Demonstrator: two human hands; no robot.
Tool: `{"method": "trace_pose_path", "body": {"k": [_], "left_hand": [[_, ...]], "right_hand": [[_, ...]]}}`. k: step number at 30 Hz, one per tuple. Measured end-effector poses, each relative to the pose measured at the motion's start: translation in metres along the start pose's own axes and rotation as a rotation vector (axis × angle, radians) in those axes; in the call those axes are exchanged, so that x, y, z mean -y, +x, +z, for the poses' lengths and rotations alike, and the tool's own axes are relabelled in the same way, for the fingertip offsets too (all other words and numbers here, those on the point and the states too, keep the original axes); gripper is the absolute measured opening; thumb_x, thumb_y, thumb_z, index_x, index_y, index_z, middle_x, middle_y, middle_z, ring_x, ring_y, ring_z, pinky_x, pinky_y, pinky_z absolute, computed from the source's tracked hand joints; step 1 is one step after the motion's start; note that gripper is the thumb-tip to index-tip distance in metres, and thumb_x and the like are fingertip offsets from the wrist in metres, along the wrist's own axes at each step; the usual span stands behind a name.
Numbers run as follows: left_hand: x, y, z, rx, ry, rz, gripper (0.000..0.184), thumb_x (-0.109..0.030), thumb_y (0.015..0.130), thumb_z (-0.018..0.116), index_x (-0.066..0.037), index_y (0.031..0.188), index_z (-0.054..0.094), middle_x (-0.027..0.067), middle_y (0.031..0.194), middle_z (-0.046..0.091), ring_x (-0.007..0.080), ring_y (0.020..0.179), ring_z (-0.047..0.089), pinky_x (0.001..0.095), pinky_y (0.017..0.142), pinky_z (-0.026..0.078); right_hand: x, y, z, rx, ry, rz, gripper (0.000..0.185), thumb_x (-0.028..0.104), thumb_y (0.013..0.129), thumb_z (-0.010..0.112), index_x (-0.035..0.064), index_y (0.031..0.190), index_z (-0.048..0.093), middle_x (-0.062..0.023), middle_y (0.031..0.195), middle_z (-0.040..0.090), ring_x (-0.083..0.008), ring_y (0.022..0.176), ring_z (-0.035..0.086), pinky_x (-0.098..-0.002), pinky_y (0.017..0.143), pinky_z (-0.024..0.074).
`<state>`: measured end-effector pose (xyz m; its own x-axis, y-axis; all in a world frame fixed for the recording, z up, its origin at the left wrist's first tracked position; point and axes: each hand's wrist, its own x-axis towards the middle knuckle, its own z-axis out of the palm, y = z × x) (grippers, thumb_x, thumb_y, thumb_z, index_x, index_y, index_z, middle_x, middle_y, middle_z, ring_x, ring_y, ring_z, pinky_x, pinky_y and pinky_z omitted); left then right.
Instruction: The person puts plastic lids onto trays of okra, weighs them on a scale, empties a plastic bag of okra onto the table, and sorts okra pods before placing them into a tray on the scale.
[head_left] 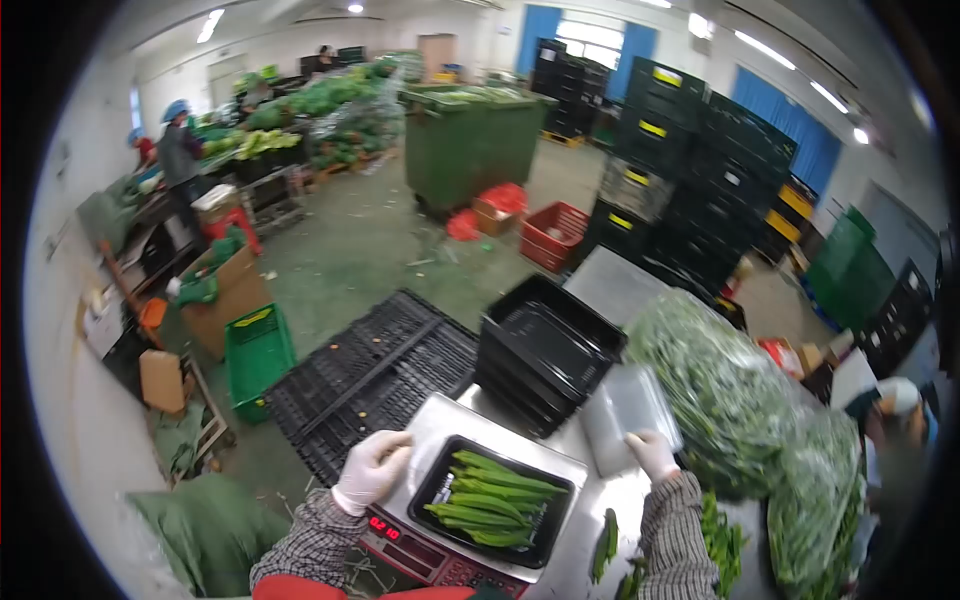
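Green okra pods (pixel 490 498) lie side by side in a black plastic tray (pixel 440 470), on the metal plate of a red digital scale (pixel 400 548) with lit red digits. My left hand (pixel 372 472), in a white glove, is beside the plate's left edge, its fingers curled together with nothing visible in them. Gripped at its near right edge by my gloved right hand (pixel 652 455) is a clear plastic lid (pixel 620 415), part of what looks like a stack. Behind it stand nested black trays (pixel 545 345). Loose okra (pixel 605 545) rests on the metal table near my right sleeve.
Clear bags of green produce (pixel 710 400) fill the table's right side. Left of the scale is a black plastic pallet (pixel 375 370), then a green crate (pixel 258 360). Farther off stand a green wheeled bin (pixel 470 150), stacked black crates (pixel 680 170) and a person (pixel 180 155).
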<state>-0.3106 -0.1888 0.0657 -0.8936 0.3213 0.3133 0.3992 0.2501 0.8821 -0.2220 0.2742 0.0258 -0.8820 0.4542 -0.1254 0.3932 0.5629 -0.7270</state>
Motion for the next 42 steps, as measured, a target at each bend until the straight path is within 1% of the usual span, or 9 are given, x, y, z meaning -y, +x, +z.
{"method": "trace_pose_path", "body": {"k": [7,11,17,21,23,27,30,37,42], "left_hand": [[-0.001,-0.009,0.005,0.035,-0.154,-0.155,0.02,-0.007,0.084,0.06,0.001,0.102,0.064,0.0072,0.096,0.065,0.0119,0.088,0.06,0.0243,0.078,0.047],[0.004,-0.02,0.004,0.015,-0.148,-0.021,0.026,-0.012,0.083,0.064,0.0,0.106,0.063,0.0087,0.094,0.064,0.0123,0.08,0.061,0.0241,0.074,0.049],[-0.007,-0.027,-0.007,0.024,-0.159,-0.113,0.023,-0.005,0.081,0.063,0.001,0.104,0.063,0.009,0.097,0.064,0.0132,0.09,0.061,0.0252,0.08,0.048],[-0.021,-0.025,-0.003,0.023,-0.2,-0.011,0.018,-0.003,0.082,0.061,0.002,0.099,0.063,0.0071,0.093,0.062,0.0116,0.086,0.059,0.0235,0.077,0.047],[-0.041,-0.018,-0.002,0.038,-0.304,0.05,0.019,0.0,0.082,0.058,0.003,0.101,0.062,0.0066,0.095,0.062,0.0127,0.088,0.059,0.0241,0.078,0.047],[-0.061,-0.011,0.015,0.194,-0.721,0.215,0.05,-0.001,0.087,0.056,-0.001,0.134,0.04,0.0088,0.102,0.059,0.0128,0.082,0.057,0.0244,0.076,0.047],[-0.089,-0.027,0.009,0.618,-0.76,-0.055,0.064,-0.002,0.087,0.053,-0.008,0.144,0.024,0.0099,0.101,0.057,0.008,0.064,0.053,0.019,0.06,0.044],[-0.042,-0.031,0.021,0.238,-0.648,-0.293,0.05,-0.002,0.087,0.054,0.003,0.134,0.037,0.0019,0.081,0.056,0.0012,0.049,0.041,0.0153,0.043,0.033],[-0.032,-0.034,0.032,0.095,-0.216,-0.095,0.035,-0.006,0.086,0.058,0.003,0.119,0.054,0.0008,0.083,0.057,0.0061,0.064,0.052,0.02,0.06,0.044]], "right_hand": [[0.034,-0.006,0.021,-0.181,-0.702,-0.119,0.018,0.017,0.08,0.053,0.005,0.086,0.065,-0.0206,0.087,0.064,-0.0371,0.084,0.061,-0.042,0.079,0.0484],[0.002,0.017,0.006,-0.186,-0.518,-0.048,0.017,0.016,0.078,0.055,0.0054,0.09,0.061,-0.0194,0.086,0.063,-0.0369,0.083,0.061,-0.0452,0.076,0.0479],[0.03,-0.029,-0.039,-0.723,-0.578,-0.299,0.016,0.02,0.089,0.052,0.0059,0.083,0.056,-0.0171,0.076,0.06,-0.0363,0.068,0.06,-0.0425,0.062,0.0481],[0.104,-0.093,-0.102,-0.933,-0.125,-0.436,0.019,0.016,0.093,0.051,-0.0008,0.086,0.055,-0.0108,0.071,0.056,-0.0194,0.062,0.051,-0.0331,0.059,0.0422],[0.145,-0.138,-0.115,-0.699,0.205,-0.417,0.018,0.014,0.093,0.051,0.0008,0.083,0.058,0.0012,0.07,0.054,-0.0083,0.061,0.045,-0.0258,0.055,0.0386],[0.202,-0.194,-0.073,-0.026,0.323,-0.179,0.016,0.017,0.086,0.058,0.0034,0.083,0.064,0.001,0.072,0.058,-0.0056,0.064,0.05,-0.02,0.058,0.0402],[0.192,-0.183,-0.021,0.332,0.427,-0.024,0.017,0.019,0.087,0.056,0.0036,0.085,0.064,0.0051,0.058,0.047,-0.0027,0.048,0.038,-0.0191,0.043,0.0297],[0.135,-0.12,0.057,-0.108,0.194,-0.233,0.029,0.03,0.083,0.062,0.0022,0.087,0.065,-0.0079,0.075,0.062,-0.0173,0.072,0.059,-0.0294,0.067,0.0463],[0.124,-0.094,0.078,-0.243,0.035,-0.155,0.033,0.036,0.082,0.06,0.0042,0.089,0.065,-0.0158,0.091,0.064,-0.0305,0.087,0.062,-0.0369,0.078,0.0471]]}}
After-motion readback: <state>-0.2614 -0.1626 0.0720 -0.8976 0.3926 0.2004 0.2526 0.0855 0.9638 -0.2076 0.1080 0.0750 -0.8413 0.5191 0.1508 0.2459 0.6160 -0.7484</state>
